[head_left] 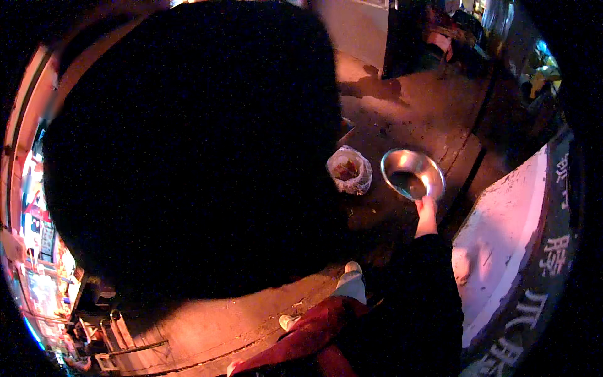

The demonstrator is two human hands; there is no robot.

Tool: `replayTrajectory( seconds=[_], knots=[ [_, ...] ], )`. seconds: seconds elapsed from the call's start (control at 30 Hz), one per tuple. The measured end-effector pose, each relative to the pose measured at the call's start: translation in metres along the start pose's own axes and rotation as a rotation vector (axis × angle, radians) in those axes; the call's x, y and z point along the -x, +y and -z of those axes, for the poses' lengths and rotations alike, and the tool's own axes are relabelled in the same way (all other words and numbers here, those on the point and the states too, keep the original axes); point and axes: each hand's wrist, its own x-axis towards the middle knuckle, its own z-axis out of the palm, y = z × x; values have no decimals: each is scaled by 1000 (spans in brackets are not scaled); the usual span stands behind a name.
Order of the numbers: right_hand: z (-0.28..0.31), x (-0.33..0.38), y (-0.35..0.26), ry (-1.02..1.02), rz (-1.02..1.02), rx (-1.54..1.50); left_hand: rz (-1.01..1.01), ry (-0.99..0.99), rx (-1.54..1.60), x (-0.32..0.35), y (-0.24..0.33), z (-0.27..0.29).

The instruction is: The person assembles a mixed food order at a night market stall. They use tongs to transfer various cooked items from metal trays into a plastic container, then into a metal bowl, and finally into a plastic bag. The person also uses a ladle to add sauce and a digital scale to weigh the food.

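- Right hand (426, 213) grips the near rim of a round steel bowl (411, 173), fingers curled and pinching the edge.
- Bowl is held out over the dark floor (402, 113), just right of a clear plastic bag (349, 169).
- Judged light, rigid, slick; the rim is the only purchase.
- Left hand is out of sight.

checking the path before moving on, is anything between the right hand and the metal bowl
No. The right hand is already gripping the near rim of the metal bowl, with nothing between them. A clear plastic bag sits on the ground to the bowl's left, apart from it.
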Motion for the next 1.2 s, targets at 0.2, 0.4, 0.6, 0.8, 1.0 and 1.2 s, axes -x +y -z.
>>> replayTrajectory(
  seconds=[0.2,0.4,0.6,0.8,1.0,1.2],
  knots=[
    [269,145,30,-186,-246,361,444,145,253,92,-213,115],
    [226,396,9,-167,-540,737,182,265,303,42,-266,270],
    [179,542,7,-326,-661,1004,-3,302,472,-25,-218,366],
    [29,652,36,-850,-1045,761,-85,-22,453,-92,-175,423],
    [-147,770,189,-1102,-1067,304,-99,-29,422,-163,-184,514],
    [-395,832,353,-1036,-886,217,76,505,706,-138,-285,611]
  ],
)
